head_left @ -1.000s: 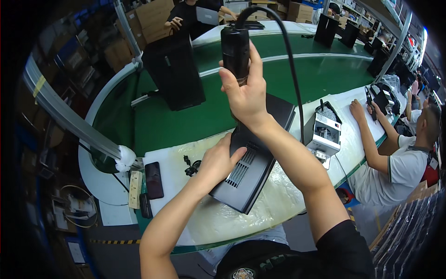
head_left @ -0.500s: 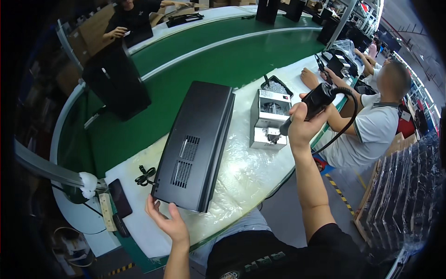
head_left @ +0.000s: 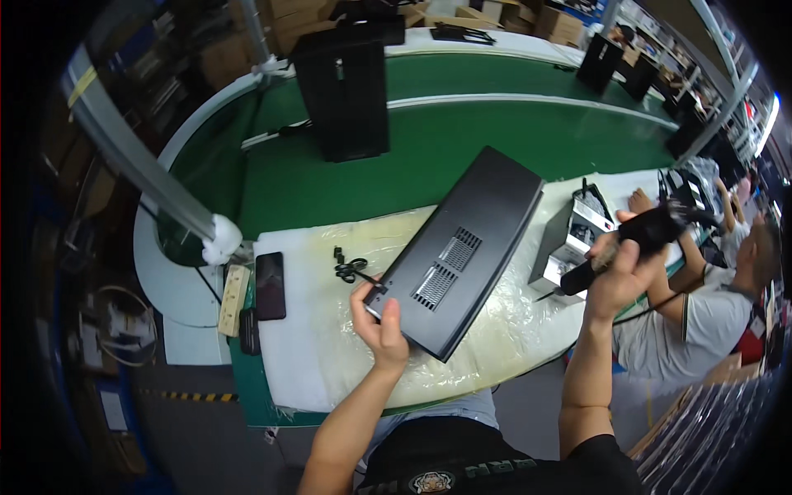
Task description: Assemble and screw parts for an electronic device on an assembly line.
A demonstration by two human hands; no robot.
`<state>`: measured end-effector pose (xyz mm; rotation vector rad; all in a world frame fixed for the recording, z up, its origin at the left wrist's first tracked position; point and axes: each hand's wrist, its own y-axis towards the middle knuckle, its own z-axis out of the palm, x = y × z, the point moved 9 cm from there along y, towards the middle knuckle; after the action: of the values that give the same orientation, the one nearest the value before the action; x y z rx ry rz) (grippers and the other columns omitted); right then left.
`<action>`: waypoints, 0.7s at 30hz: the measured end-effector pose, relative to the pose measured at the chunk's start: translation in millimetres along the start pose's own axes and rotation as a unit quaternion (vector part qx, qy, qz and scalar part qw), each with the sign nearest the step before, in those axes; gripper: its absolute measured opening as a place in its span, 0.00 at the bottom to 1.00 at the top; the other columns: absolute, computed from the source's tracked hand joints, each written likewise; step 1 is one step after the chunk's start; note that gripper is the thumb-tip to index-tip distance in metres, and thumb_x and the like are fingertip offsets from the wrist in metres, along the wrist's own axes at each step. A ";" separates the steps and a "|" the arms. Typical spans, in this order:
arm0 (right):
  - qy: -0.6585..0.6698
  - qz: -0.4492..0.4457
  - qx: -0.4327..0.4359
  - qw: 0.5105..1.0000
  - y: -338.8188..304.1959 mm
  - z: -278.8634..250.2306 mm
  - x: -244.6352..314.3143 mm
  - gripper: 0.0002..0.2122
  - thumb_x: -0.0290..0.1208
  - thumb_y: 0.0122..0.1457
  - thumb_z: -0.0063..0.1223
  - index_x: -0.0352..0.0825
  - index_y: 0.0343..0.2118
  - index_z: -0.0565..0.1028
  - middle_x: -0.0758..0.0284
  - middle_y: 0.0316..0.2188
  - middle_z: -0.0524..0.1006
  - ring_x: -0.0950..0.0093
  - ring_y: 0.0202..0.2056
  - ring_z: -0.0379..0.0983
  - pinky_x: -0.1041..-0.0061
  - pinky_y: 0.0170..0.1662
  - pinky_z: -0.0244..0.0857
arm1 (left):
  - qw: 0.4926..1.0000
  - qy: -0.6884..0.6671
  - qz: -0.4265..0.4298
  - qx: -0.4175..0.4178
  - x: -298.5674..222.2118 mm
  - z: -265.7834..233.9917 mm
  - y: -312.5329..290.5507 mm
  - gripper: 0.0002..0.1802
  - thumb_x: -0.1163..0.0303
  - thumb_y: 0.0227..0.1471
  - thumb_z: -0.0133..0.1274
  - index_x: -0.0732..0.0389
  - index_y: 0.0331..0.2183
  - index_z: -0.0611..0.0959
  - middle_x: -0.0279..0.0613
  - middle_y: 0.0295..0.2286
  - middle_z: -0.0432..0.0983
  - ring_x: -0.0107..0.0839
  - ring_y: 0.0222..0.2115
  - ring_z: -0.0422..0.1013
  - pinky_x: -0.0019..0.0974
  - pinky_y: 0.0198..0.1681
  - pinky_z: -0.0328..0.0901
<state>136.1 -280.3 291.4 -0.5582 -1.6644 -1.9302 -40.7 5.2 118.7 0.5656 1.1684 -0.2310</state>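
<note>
A black computer case (head_left: 503, 198) with two vent grilles lies flat on the plastic-covered bench. My left hand (head_left: 386, 334) grips its near left corner, thumb on top and fingers at the edge. A coiled black cable (head_left: 351, 271) sits on the padding beside those fingers. In my right hand (head_left: 617, 285) is a black corded electric screwdriver (head_left: 652, 231), raised off the bench with its bit pointing left and down. Behind it, partly hidden, stands a silver screw feeder (head_left: 569, 235). A black tray of small parts (head_left: 591, 200) is just beyond the feeder.
On the bench's left are a phone (head_left: 270, 286) and a power strip (head_left: 234, 299), near a metal post (head_left: 148, 157). A black tower case (head_left: 342, 103) stands on the green conveyor (head_left: 462, 132). A co-worker (head_left: 701, 318) sits close on the right.
My view has turned, shifting the bench and case in the picture. My left hand has closed from open fingers onto the case's corner. The screwdriver now points left, away from the feeder.
</note>
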 end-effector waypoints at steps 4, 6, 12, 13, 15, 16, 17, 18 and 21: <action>0.128 -0.049 0.012 0.990 18.4 80.7 70.3 0.20 0.40 0.65 0.37 0.25 0.50 0.58 0.51 0.42 0.71 0.77 0.19 0.68 0.81 0.19 0.68 | 1.000 -0.008 0.021 -0.001 -7.1 0.5 0.0 0.20 0.70 0.48 0.49 0.72 0.42 0.70 0.50 0.41 0.67 0.34 0.41 0.65 0.36 0.49 0.60; 0.164 -0.068 0.062 0.982 17.9 122.7 87.1 0.22 0.42 0.65 0.37 0.24 0.49 0.57 0.50 0.41 0.71 0.77 0.20 0.68 0.80 0.20 0.68 | 1.000 -0.012 0.019 0.002 -3.7 0.6 0.5 0.19 0.69 0.49 0.49 0.72 0.41 0.70 0.49 0.40 0.67 0.34 0.40 0.65 0.36 0.48 0.60; 0.218 -0.071 0.159 0.960 -11.4 201.4 90.6 0.24 0.40 0.65 0.40 0.32 0.56 0.49 0.50 0.43 0.71 0.77 0.19 0.69 0.79 0.24 0.66 | 0.999 -0.001 0.037 0.007 -6.3 1.5 2.8 0.20 0.66 0.50 0.50 0.71 0.40 0.70 0.47 0.38 0.65 0.33 0.39 0.64 0.34 0.47 0.60; 0.234 -0.072 0.172 0.954 -15.0 207.4 88.9 0.24 0.38 0.64 0.42 0.33 0.56 0.48 0.50 0.43 0.70 0.76 0.20 0.70 0.79 0.24 0.66 | 0.999 -0.001 0.041 0.005 -7.0 1.2 2.9 0.20 0.66 0.50 0.50 0.71 0.40 0.70 0.47 0.38 0.65 0.33 0.39 0.64 0.34 0.47 0.60; 0.229 -0.079 0.188 0.952 -18.4 215.6 83.6 0.25 0.37 0.63 0.44 0.34 0.56 0.47 0.50 0.43 0.70 0.75 0.20 0.70 0.79 0.23 0.66 | 0.999 -0.003 0.048 0.003 -8.2 1.1 2.9 0.21 0.64 0.51 0.51 0.71 0.40 0.70 0.47 0.38 0.65 0.33 0.39 0.64 0.34 0.46 0.60; 0.226 -0.081 0.191 0.952 -19.7 218.3 82.5 0.26 0.37 0.63 0.44 0.35 0.56 0.47 0.50 0.43 0.70 0.75 0.20 0.70 0.79 0.23 0.66 | 0.999 -0.005 0.043 0.003 -8.4 1.2 3.2 0.21 0.64 0.51 0.51 0.71 0.40 0.70 0.47 0.38 0.65 0.33 0.38 0.64 0.34 0.46 0.60; 0.227 -0.079 0.190 0.952 -21.1 220.6 81.5 0.26 0.36 0.63 0.45 0.35 0.56 0.47 0.50 0.43 0.70 0.76 0.20 0.70 0.79 0.23 0.66 | 0.999 -0.007 0.039 0.004 -9.5 1.5 3.5 0.21 0.64 0.51 0.51 0.71 0.40 0.70 0.47 0.38 0.65 0.33 0.38 0.64 0.34 0.46 0.60; 0.230 -0.076 0.191 0.951 -23.1 223.5 80.7 0.26 0.36 0.62 0.46 0.35 0.56 0.47 0.50 0.43 0.70 0.76 0.20 0.70 0.79 0.23 0.66 | 0.999 -0.008 0.034 0.004 -9.3 1.2 3.6 0.21 0.63 0.51 0.51 0.71 0.40 0.70 0.47 0.38 0.66 0.33 0.38 0.64 0.35 0.46 0.60; 0.232 -0.066 0.212 0.947 -31.6 231.4 75.7 0.26 0.35 0.62 0.47 0.34 0.56 0.47 0.50 0.42 0.70 0.76 0.20 0.70 0.80 0.23 0.66 | 0.999 0.002 0.040 -0.001 -7.4 0.0 4.0 0.18 0.66 0.47 0.50 0.68 0.38 0.70 0.44 0.36 0.65 0.31 0.37 0.61 0.33 0.44 0.59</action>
<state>50.7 -57.8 350.3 0.1697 -1.7463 -1.5527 -41.8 7.7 126.7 0.6105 1.1463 -0.1599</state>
